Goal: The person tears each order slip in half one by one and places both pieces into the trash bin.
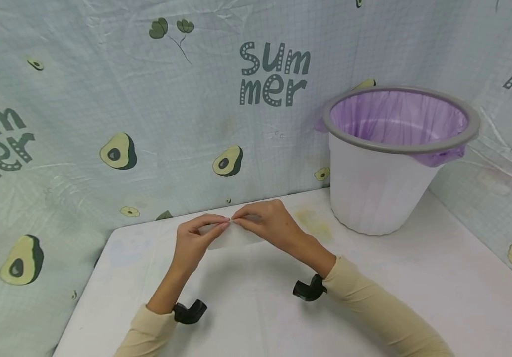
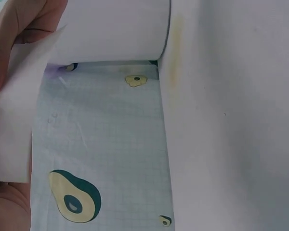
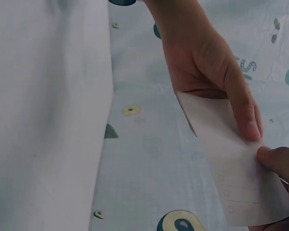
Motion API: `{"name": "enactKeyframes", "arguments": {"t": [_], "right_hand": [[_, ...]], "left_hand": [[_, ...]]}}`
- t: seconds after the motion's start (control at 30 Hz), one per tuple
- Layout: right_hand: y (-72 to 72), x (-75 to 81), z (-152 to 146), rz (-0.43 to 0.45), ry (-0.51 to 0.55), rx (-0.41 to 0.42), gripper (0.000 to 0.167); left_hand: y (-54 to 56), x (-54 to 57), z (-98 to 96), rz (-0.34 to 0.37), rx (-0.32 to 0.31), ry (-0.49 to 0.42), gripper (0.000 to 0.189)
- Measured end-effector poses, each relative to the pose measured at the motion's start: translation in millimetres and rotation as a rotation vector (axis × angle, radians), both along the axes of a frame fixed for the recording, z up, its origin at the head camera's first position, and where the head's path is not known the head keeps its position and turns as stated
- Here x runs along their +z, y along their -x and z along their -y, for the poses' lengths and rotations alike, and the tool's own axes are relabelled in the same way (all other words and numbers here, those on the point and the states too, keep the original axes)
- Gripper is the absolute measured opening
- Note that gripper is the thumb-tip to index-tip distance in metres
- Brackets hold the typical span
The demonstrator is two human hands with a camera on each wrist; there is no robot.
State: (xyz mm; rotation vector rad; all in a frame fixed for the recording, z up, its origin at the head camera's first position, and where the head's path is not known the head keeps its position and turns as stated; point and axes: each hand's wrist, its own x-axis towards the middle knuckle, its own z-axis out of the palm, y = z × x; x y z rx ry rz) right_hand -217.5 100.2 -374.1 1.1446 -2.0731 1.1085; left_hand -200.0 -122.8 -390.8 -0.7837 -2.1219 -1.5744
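Note:
A small white sheet of paper (image 1: 233, 239) hangs between both hands above the table, pinched at its upper edge. My left hand (image 1: 192, 241) holds it between thumb and fingertips. From the other side my right hand (image 1: 277, 225) pinches it, its fingertips meeting those of the left. In the right wrist view, faint printed lines and small boxes show on the paper (image 3: 238, 180). The left wrist view catches the paper (image 2: 12, 139) at its left edge, with parts of both hands cut off there.
A white bin (image 1: 372, 191) with a grey rim and a purple liner stands at the back right of the white table (image 1: 256, 317). Behind it hangs a pale avocado-print cloth (image 1: 171, 109). Black devices (image 1: 309, 289) are worn on both wrists.

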Motion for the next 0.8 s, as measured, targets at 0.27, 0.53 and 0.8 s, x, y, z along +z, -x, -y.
{"name": "enactKeyframes", "arguments": {"t": [0.27, 0.53, 0.8], "right_hand": [[0.6, 10.4, -14, -0.025, 0.051, 0.043, 0.013], [-0.7, 19.6, -24, -0.032, 0.029, 0.038, 0.011], [-3.5, 27.0, -31, -0.045, 0.029, 0.025, 0.010]], "left_hand": [[-0.9, 14.8, -14.5, -0.024, -0.048, -0.020, 0.014], [1.4, 21.0, -26.7, -0.069, -0.027, -0.014, 0.013], [1.4, 26.1, -36.1, -0.092, -0.040, -0.042, 0.012]]}}
